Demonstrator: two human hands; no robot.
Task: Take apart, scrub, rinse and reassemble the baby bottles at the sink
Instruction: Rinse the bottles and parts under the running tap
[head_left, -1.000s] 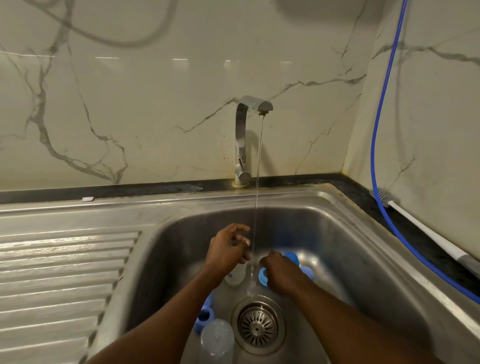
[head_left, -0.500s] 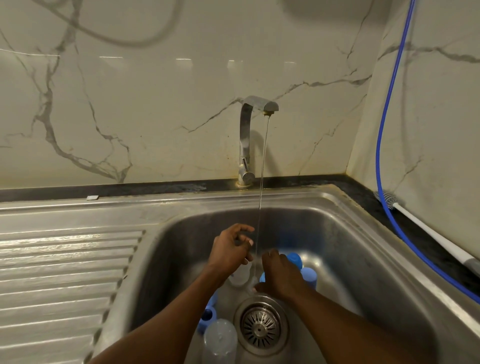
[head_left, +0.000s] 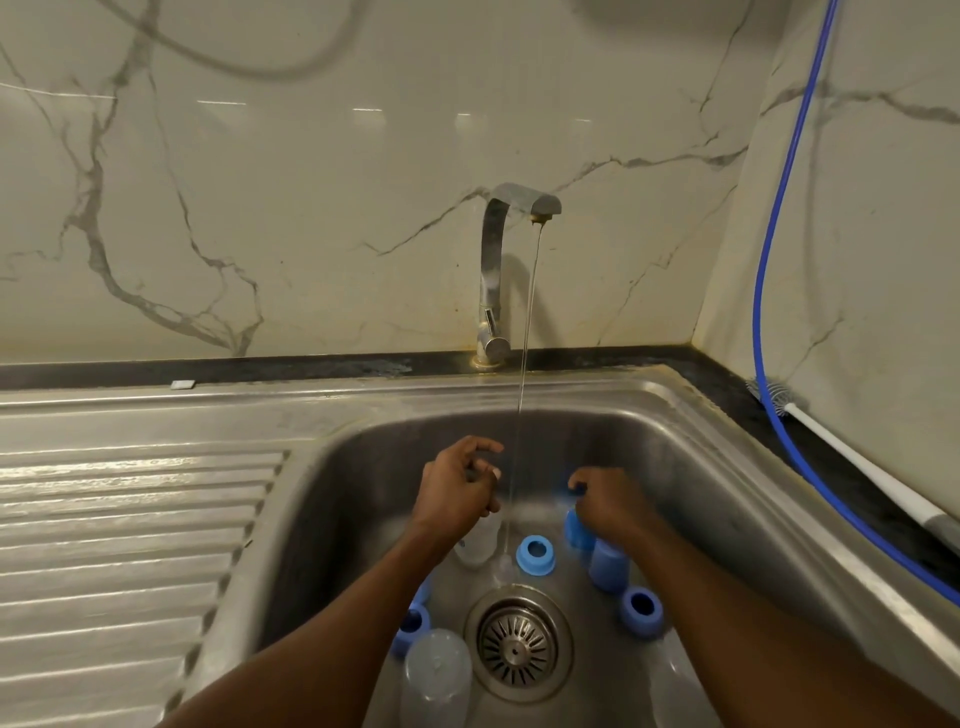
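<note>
Baby bottle parts lie in the steel sink (head_left: 691, 467). My left hand (head_left: 457, 491) hovers just left of the thin water stream with loosely curled fingers and nothing visible in them. A clear bottle (head_left: 475, 543) sits partly hidden beneath it. My right hand (head_left: 608, 501) is right of the stream, its fingers curled round a blurred blue bottle part (head_left: 575, 530). On the sink floor rest a blue ring (head_left: 535, 555), a blue cap (head_left: 608, 567), another blue ring (head_left: 642, 611) and a third blue ring (head_left: 413, 623). A clear cover (head_left: 437, 675) lies near the front.
The faucet (head_left: 496, 270) runs a thin stream into the basin above the drain strainer (head_left: 517, 644). A ribbed draining board (head_left: 130, 545) lies to the left. On the right counter are a white-handled bottle brush (head_left: 857, 467) and a blue hose (head_left: 769, 291).
My right hand has lifted off the sink floor and moved right, uncovering the blue ring by the stream. My left hand stays beside the water.
</note>
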